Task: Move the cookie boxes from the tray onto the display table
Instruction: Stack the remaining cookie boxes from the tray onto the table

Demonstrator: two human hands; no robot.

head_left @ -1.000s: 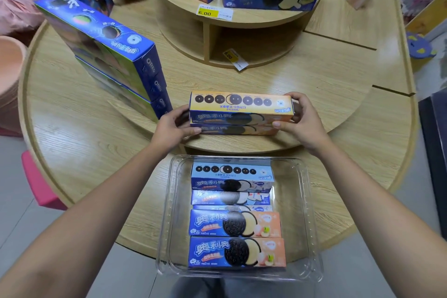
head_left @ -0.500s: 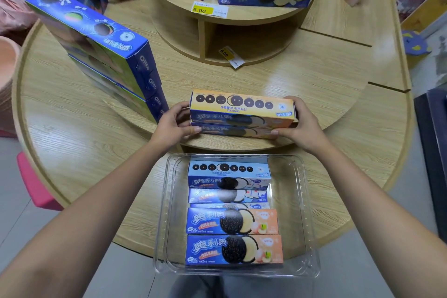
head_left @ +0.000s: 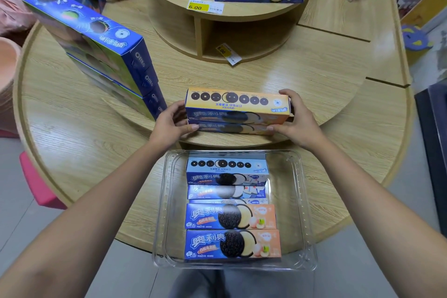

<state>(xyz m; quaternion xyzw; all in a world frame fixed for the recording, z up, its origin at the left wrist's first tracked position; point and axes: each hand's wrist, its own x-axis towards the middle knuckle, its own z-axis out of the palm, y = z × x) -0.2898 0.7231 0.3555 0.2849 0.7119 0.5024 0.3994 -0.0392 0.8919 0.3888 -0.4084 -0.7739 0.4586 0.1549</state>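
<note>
The round wooden table has steps: a low outer ring, a raised middle step, and a top shelf with big blue cookie cartons and a yellow price tag. On the left part of the middle step stands a stack of large blue boxes, lying at an angle. A clear plastic tray sits on the near edge of the table, partly over the rim, and it holds several cookie boxes in a row: two peach ones lie flat nearest the person, and light blue ones are behind them at the far side. Just beyond the tray, on the front edge of the middle step, are two orange boxes, one on top of the other. The left hand grips their left end, with the thumb on the front face. The right hand grips the right end, with fingers over the top corner and the thumb on the lower box. A second small price tag lies on the wood under the top shelf.
</note>
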